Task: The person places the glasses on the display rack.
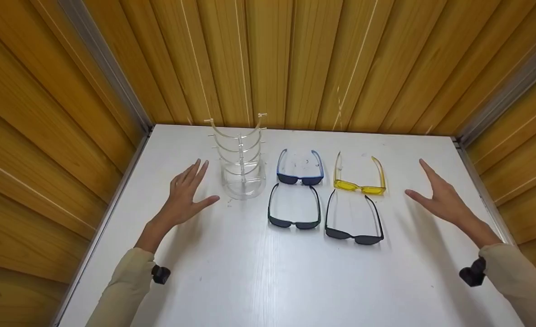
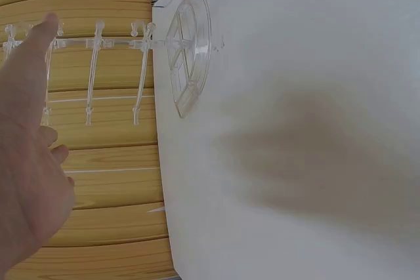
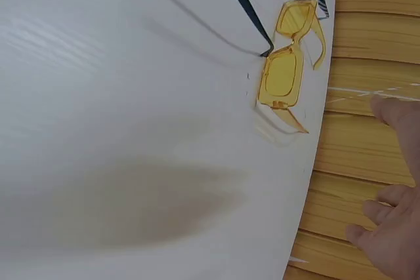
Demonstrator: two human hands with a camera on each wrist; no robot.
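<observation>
From where I stand, nothing is being handled just now. I'd call this a poised moment, with both hands held over the white tabletop, each throwing a soft shadow on it. The left hand is released, its fingers stretched toward the far side and the thumb spread away to the right. The right hand is empty too, thumb and forefinger apart and pointing far and left.

Just right of the left hand, not touching it, stands a clear plastic tiered eyewear stand with curved arms on an upright stem. Four pairs of sunglasses lie between the stand and the right hand, temples unfolded toward the far side. The blue-framed, dark-lensed pair is far left, and the translucent yellow pair is far right, closest to the right hand yet clearly apart from it. Nearer lie a dark-framed pair on the left and a black-framed pair on the right.

To take up the yellow pair, I judge, the right hand would have to come left and down, then pinch the frame lightly.
</observation>
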